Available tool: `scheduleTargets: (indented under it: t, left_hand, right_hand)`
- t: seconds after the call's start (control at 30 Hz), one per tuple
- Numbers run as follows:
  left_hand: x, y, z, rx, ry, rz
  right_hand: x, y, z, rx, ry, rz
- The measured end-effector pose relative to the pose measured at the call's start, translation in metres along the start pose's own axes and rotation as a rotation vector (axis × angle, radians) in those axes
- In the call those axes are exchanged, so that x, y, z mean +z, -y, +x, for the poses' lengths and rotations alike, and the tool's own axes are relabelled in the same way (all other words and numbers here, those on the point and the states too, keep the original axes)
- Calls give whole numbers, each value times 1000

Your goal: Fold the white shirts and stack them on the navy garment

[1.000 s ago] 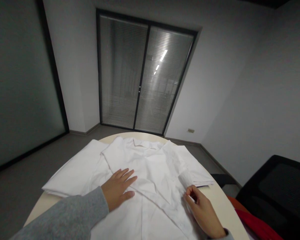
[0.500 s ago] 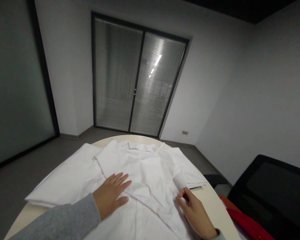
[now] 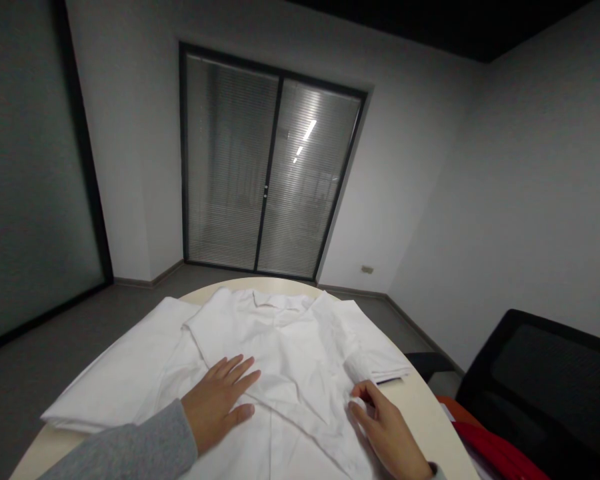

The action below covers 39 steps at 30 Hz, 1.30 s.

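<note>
Head view: compared with half a second ago, the left hand (image 3: pixel 213 410) lies in much the same spot on the white garment (image 3: pixel 280 347), palm down, fingers open and spread. At the right hand (image 3: pixel 387 430), thumb and bent index finger now look slightly parted, where their tips seemed to meet before; whether they pinch any cloth cannot be told. The garment has barely altered its lie, so this looks like a small local adjustment rather than a large move of the fabric. It rests on the round table (image 3: pixel 425 420), collar at the far side, with a diagonal fold across its front between the hands. Beside it on the left, a broad white panel (image 3: pixel 115 373) lies flat; whether it belongs to the same garment is unclear. No brand, label or writing can be read; a dark strip (image 3: pixel 391 381) under the cloth's right corner shows no legible lettering.
</note>
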<state>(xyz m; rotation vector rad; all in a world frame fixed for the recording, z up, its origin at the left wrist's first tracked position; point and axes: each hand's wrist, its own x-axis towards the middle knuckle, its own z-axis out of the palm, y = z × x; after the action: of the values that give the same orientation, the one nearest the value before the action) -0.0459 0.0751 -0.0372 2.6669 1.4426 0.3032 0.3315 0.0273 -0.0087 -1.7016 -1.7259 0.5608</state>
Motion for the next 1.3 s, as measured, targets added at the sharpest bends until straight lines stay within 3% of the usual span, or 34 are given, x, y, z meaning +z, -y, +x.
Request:
scheduleTargets:
  t: [0.33,0.7,1.03,1.3]
  left_hand:
    - [-3,-2,-1,7,-1,20]
    - [-2,0,-1,7,-7,-14]
    - [2,2,-1,11,-32,-13]
    - [6,2,-1,8,-48,-2]
  right_hand:
    - [1,-6,2,16,28,-29]
    - [0,6,-1,34,17,-61]
    - [6,-13,3,43,36,-58]
    - [1,-6,-1,25,79,-71]
